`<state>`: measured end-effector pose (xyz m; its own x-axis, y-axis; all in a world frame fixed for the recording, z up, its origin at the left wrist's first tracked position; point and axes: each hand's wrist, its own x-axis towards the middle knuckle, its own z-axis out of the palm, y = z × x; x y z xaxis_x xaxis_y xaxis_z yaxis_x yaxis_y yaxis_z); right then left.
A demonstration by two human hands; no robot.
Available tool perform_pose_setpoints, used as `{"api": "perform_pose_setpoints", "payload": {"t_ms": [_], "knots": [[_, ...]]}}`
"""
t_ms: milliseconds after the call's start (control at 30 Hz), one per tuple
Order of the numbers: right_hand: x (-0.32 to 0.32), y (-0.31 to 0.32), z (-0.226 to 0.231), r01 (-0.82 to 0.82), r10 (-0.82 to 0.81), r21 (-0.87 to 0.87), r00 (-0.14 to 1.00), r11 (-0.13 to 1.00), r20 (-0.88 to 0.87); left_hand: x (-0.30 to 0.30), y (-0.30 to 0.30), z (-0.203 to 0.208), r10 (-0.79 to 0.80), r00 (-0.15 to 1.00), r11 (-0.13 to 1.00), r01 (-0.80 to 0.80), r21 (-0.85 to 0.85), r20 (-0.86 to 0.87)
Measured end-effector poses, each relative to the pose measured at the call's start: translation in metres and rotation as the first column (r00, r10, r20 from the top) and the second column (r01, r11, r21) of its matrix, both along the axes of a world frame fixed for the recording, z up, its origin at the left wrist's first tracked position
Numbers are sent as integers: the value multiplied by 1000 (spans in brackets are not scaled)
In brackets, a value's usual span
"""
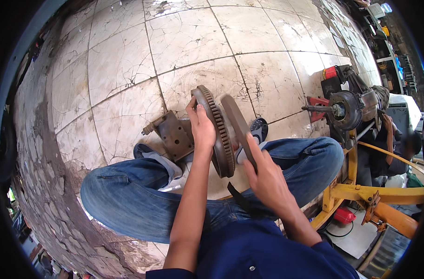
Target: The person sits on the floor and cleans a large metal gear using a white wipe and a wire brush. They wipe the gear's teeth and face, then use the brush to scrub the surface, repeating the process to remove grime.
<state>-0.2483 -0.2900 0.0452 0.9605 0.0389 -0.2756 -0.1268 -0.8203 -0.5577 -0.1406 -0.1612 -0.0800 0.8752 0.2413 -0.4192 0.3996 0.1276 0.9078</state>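
Note:
A heavy toothed flywheel (220,125) stands on edge between my knees, its gear teeth running down the rim. My left hand (202,128) grips its left side, the thumb near the top edge and the fingers partly hidden behind it. In my right hand (267,179) is a long, flat, brown-grey bar (236,120), slanting up and left beside the toothed rim. Whether the bar touches the flywheel I cannot tell. Slight blur shows on the right hand. Behind my left wrist sits a rusty metal block (174,136) with bolt holes.
My jeans-clad legs and sandaled feet flank the flywheel on the cracked tile floor (188,37). To the right are a greasy hub assembly (345,110), a red stand (317,108) and a yellow steel frame (379,193). Another person (391,149) crouches beside the hub assembly.

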Motion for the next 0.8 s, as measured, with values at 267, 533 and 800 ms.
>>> {"api": "perform_pose_setpoints", "payload": {"t_ms": [267,533,800], "knots": [[50,12,-28,-45,61,-126,990,991,129,-8,-11,0,-25,999,1000,25,1,23],[21,5,-8,-79,89,-122,993,989,77,-11,-2,-6,13,999,999,-11,-47,37],[22,-1,-6,-80,89,-138,994,987,61,-20,-15,-9,-13,998,999,16,-35,69]]}}
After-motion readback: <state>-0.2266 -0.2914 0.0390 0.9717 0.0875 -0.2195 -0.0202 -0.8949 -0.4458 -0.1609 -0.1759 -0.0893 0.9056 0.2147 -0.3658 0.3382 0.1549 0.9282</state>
